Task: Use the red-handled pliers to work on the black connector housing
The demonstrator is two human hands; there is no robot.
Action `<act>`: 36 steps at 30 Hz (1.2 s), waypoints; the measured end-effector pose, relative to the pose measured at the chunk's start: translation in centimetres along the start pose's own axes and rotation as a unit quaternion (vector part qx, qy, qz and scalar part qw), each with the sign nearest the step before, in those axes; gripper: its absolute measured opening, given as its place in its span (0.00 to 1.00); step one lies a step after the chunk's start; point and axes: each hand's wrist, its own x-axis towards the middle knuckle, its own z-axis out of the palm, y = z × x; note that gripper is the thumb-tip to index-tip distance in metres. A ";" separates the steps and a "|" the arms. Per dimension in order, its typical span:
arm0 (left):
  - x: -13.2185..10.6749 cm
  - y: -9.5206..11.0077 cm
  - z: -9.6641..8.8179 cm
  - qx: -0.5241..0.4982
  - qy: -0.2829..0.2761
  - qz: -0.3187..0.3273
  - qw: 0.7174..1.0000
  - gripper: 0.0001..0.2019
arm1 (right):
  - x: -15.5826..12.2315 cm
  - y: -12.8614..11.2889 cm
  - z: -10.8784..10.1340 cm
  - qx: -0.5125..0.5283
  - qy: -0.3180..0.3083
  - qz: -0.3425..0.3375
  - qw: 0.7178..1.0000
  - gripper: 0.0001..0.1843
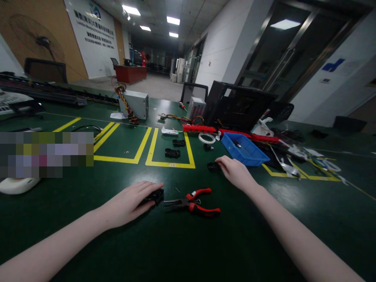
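Observation:
My left hand (pixel 132 201) lies on the green table (pixel 164 243), its fingers closed over a small black part (pixel 155 196). Red-handled pliers (pixel 192 203) lie just right of that part, with a tiny screw (pixel 177 190) beside them. My right hand (pixel 235 170) reaches further out, fingers curled onto another small black part (pixel 213 166) next to a blue bin (pixel 243 149). Two more black parts (pixel 172 152) (pixel 179 143) rest inside a yellow-taped rectangle ahead.
A black computer case (pixel 237 105), a grey power supply (pixel 135 103) with coloured wires, a red strip (pixel 199 128), a tape roll (pixel 206 138) and scattered white pieces crowd the far and right side. A white object (pixel 17 185) sits at the left edge.

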 end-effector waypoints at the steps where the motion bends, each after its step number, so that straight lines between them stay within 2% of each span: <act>1: 0.0 0.0 0.0 0.002 0.000 0.001 1.000 0.25 | -0.1 0.5 0.1 0.009 0.000 0.009 1.000 0.15; 6: 0.0 0.3 -0.1 0.017 0.006 0.015 1.000 0.26 | -1.6 3.7 1.0 0.048 0.012 0.080 0.996 0.18; 8: 0.0 0.4 -0.1 0.027 0.016 0.024 0.999 0.27 | -2.3 4.7 1.6 0.072 0.009 0.106 0.992 0.24; 10: -0.2 0.5 -0.2 0.042 0.039 0.044 0.997 0.27 | -2.7 5.3 2.4 0.106 -0.001 0.125 0.987 0.29; 13: -0.6 0.7 -0.3 0.067 0.105 0.114 0.986 0.24 | -2.7 5.4 3.2 0.175 -0.008 0.150 0.973 0.28; 16: -0.9 1.6 -0.6 0.081 0.183 0.181 0.963 0.20 | -2.4 4.7 3.3 0.263 0.015 0.188 0.946 0.21; 19: -0.6 3.6 -0.7 0.070 0.221 0.222 0.947 0.20 | -2.7 3.2 2.6 0.369 0.063 0.246 0.894 0.15; 21: 0.0 5.4 -0.5 0.049 0.208 0.250 0.944 0.20 | -3.4 1.6 1.9 0.443 0.103 0.303 0.837 0.15; 23: 0.9 7.5 -0.2 0.024 0.171 0.267 0.948 0.19 | -4.4 -0.4 1.1 0.518 0.140 0.366 0.761 0.15; 27: 3.3 11.2 1.0 0.004 0.067 0.243 0.968 0.18 | -6.8 -5.2 -1.1 0.643 0.138 0.442 0.610 0.16; 30: 5.5 13.1 2.4 -0.001 0.038 0.241 0.970 0.17 | -8.0 -9.0 -3.2 0.699 0.135 0.468 0.524 0.17; 31: 6.2 13.5 2.8 0.000 0.034 0.237 0.971 0.18 | -8.3 -10.2 -3.8 0.719 0.140 0.476 0.486 0.18; 32: 6.8 13.9 3.3 0.009 0.029 0.235 0.972 0.21 | -8.4 -11.3 -4.4 0.763 0.158 0.498 0.381 0.18; 33: 7.4 14.1 3.7 0.026 0.014 0.237 0.971 0.23 | -8.5 -12.4 -5.0 0.790 0.171 0.512 0.290 0.18; 34: 8.0 14.3 4.1 0.044 -0.004 0.246 0.968 0.25 | -8.6 -13.3 -5.4 0.803 0.177 0.521 0.230 0.18; 35: 8.4 14.3 4.4 0.064 -0.027 0.259 0.963 0.25 | -8.7 -14.1 -5.8 0.806 0.181 0.528 0.196 0.18; 36: 8.8 14.3 4.6 0.080 -0.052 0.274 0.957 0.25 | -8.8 -14.7 -6.0 0.811 0.178 0.529 0.174 0.17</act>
